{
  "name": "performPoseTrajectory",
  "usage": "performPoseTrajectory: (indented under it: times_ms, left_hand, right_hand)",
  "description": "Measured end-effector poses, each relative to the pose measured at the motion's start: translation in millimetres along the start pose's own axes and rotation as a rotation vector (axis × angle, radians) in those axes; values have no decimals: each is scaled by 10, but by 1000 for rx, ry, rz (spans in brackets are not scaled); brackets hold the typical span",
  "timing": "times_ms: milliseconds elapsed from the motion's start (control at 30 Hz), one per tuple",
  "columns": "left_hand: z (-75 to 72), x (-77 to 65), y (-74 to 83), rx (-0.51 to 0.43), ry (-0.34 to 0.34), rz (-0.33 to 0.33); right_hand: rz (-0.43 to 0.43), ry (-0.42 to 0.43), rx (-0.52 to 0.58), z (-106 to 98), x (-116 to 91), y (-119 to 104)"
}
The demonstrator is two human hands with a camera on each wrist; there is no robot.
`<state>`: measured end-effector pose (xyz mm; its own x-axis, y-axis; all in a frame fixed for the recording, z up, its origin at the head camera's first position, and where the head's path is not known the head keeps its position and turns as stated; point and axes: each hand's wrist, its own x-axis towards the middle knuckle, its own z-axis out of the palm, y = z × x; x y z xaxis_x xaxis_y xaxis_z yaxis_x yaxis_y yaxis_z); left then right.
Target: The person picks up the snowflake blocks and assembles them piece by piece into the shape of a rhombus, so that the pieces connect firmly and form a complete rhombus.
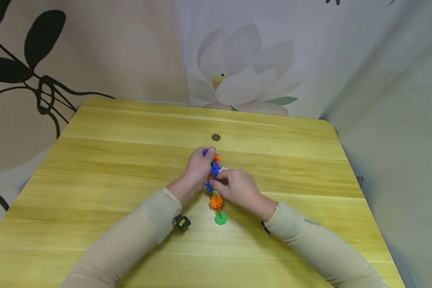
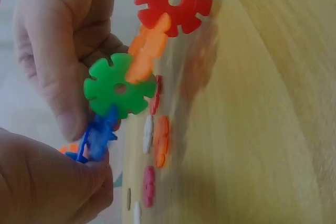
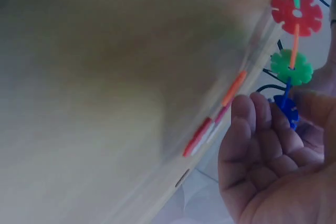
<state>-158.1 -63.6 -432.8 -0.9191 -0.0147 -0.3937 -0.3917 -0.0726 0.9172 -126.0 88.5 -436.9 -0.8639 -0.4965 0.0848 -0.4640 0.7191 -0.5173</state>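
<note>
A chain of notched plastic discs hangs between the two hands and runs toward the person. Its blue disc (image 1: pixel 209 185) sits at my right fingertips; then come an orange disc (image 1: pixel 216 202) and a green disc (image 1: pixel 221 218) at the near end. My left hand (image 1: pixel 199 166), farther up the table, grips another blue disc (image 1: pixel 214 168). With thumb and fingers my right hand (image 1: pixel 241 188) pinches the chain's blue end. In the left wrist view a red disc (image 2: pixel 173 2), an edge-on orange disc (image 2: pixel 147 51) and a green disc (image 2: pixel 119 85) join above the blue pieces.
On the wooden table (image 1: pixel 291 160), a brown disc (image 1: pixel 216 137) lies beyond the hands. Loose orange (image 2: pixel 161 141), pink (image 2: pixel 149 186) and white discs (image 2: pixel 148 135) lie near it. A patterned curtain (image 1: pixel 252 60) hangs behind the table.
</note>
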Motion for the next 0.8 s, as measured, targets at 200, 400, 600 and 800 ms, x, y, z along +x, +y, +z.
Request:
performPoseTrajectory:
  times_ms: [200,400,600,800]
  left_hand:
    - [-10,-2,19,15,-70,-15]
    - [-15,-18,63,-7,-72,-20]
    - [24,-60,151,-81,-78,-58]
    - [57,-92,180,-108,-74,-92]
  right_hand:
    - [14,-2,-81,10,-25,-33]
    - [-48,148,-175,-26,-70,-71]
    - [-107,283,-164,-21,-88,-84]
    - [-177,384,-145,3,-87,-90]
